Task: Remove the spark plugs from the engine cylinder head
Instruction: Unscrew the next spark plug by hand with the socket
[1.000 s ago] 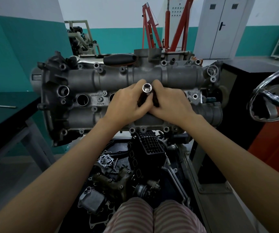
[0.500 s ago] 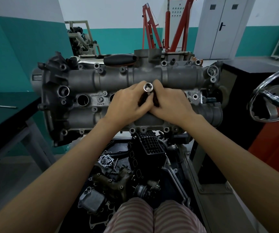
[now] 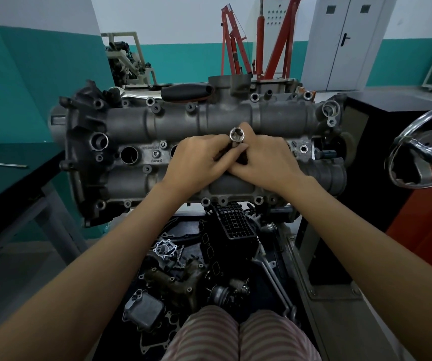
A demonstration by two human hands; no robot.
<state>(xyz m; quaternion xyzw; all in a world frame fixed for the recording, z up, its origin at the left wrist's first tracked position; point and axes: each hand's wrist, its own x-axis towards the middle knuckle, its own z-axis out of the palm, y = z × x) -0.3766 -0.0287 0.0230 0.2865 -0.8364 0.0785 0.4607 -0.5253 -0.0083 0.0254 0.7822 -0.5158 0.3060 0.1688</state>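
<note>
Left hand and right hand met at mid-head, fingers of both curled together around a chrome socket tool; its open hex end stood clear above the knuckles. The shaft below was hidden between the fingers, so any spark plug on it could not be seen. Beneath both hands lay the grey engine cylinder head. Left of the left hand, an open plug well. Beyond the hands, a black-handled tool. Below the wrists, loose engine parts.
</note>
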